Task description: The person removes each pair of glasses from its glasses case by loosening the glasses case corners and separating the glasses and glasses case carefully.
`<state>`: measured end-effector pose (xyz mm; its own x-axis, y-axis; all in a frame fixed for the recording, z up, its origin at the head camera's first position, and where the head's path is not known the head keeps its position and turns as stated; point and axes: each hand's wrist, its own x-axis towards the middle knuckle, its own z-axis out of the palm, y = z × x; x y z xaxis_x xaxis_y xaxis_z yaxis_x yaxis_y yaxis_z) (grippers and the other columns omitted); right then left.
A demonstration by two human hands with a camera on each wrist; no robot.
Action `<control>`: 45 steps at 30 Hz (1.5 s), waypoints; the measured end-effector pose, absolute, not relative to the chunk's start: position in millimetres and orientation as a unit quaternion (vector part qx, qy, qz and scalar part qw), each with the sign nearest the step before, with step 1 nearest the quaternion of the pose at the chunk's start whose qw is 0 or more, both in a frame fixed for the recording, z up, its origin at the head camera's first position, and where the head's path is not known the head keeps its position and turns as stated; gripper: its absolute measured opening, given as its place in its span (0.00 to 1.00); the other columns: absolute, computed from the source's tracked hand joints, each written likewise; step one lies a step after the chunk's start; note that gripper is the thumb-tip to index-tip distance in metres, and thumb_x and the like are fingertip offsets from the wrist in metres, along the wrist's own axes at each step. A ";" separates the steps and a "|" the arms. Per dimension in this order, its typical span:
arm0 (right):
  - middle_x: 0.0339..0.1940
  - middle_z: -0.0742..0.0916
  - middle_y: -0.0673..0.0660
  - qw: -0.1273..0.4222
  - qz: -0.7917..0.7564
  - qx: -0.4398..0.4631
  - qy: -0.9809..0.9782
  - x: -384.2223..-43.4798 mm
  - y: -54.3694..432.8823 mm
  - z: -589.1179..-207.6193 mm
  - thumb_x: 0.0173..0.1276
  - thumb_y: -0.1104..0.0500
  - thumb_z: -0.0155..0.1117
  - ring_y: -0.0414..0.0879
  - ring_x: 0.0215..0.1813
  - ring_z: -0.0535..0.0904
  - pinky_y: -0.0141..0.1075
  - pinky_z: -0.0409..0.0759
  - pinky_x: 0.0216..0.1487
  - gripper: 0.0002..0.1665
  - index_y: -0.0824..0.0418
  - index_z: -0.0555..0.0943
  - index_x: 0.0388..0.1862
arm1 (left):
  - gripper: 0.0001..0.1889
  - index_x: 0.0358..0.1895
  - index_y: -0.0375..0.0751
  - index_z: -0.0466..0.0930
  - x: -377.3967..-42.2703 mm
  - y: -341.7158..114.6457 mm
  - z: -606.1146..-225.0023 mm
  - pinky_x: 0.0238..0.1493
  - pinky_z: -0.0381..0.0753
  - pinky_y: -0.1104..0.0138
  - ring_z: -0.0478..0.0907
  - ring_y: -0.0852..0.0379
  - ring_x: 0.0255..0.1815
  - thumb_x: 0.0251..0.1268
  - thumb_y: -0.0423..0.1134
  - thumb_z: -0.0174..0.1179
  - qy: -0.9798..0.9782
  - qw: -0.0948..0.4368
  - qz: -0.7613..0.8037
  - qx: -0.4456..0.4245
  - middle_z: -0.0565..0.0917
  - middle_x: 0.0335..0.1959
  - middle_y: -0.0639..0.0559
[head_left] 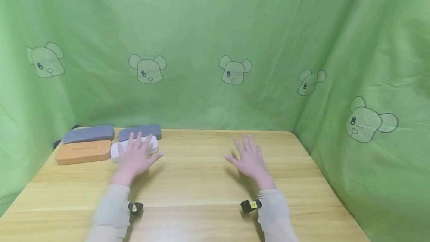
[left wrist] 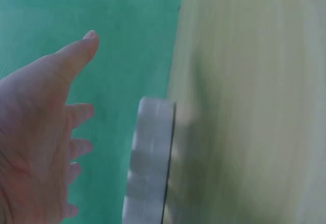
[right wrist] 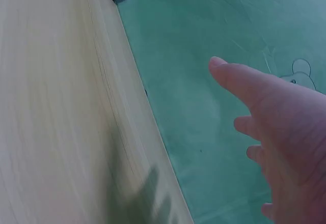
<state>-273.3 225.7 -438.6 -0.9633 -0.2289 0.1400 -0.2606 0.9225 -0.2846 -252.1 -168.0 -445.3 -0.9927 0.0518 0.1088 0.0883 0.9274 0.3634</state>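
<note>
My left hand (head_left: 135,160) is held above the table with its fingers spread, in front of and partly over a white oblong case (head_left: 152,145). In the left wrist view the same white case (left wrist: 147,158) lies below the palm, apart from it. Over the right half of the table hangs my right hand (head_left: 251,163), fingers spread, holding nothing; its shadow falls on the wood. An orange oblong case (head_left: 84,153) sits left of the white one. Behind them lie two grey-blue cases, a left one (head_left: 89,133) and a right one (head_left: 142,131) that my left fingertips partly hide.
The wooden table (head_left: 195,182) reaches back to a green curtain (head_left: 191,96) with printed bear heads, which also encloses both sides. Each wrist carries a black strap, the left strap (head_left: 136,208) and the right strap (head_left: 250,205). Dark objects show behind the table's back left corner.
</note>
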 end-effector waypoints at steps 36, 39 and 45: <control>0.80 0.56 0.62 0.014 0.078 0.324 -0.943 -304.2 80.7 -442.0 0.67 0.29 0.52 0.60 0.81 0.49 0.59 0.50 0.79 0.50 0.52 0.52 0.79 | 0.49 0.77 0.41 0.52 -256.7 -250.2 -419.3 0.68 0.34 0.25 0.43 0.25 0.76 0.61 0.72 0.50 -0.991 0.035 -0.108 -0.064 0.51 0.76 0.29; 0.80 0.56 0.62 0.013 0.071 0.336 -0.939 -307.0 66.7 -443.4 0.67 0.30 0.52 0.61 0.81 0.50 0.58 0.51 0.78 0.50 0.52 0.52 0.79 | 0.50 0.76 0.40 0.52 -259.9 -253.4 -422.5 0.68 0.34 0.25 0.43 0.24 0.75 0.60 0.72 0.51 -0.991 0.029 -0.110 -0.065 0.52 0.75 0.28; 0.80 0.56 0.62 -0.001 0.056 0.345 -0.937 -312.1 42.3 -454.8 0.67 0.28 0.50 0.60 0.81 0.50 0.56 0.51 0.79 0.51 0.52 0.50 0.80 | 0.52 0.76 0.39 0.53 -265.2 -260.4 -439.6 0.67 0.35 0.24 0.44 0.23 0.75 0.58 0.72 0.54 -0.992 0.015 -0.108 -0.069 0.54 0.75 0.28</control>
<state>-312.1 42.3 -454.8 -0.7623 -0.6462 0.0356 -0.6459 0.7561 -0.1053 -265.2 -260.4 -439.6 -0.9901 0.1327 0.0446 0.1392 0.9674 0.2118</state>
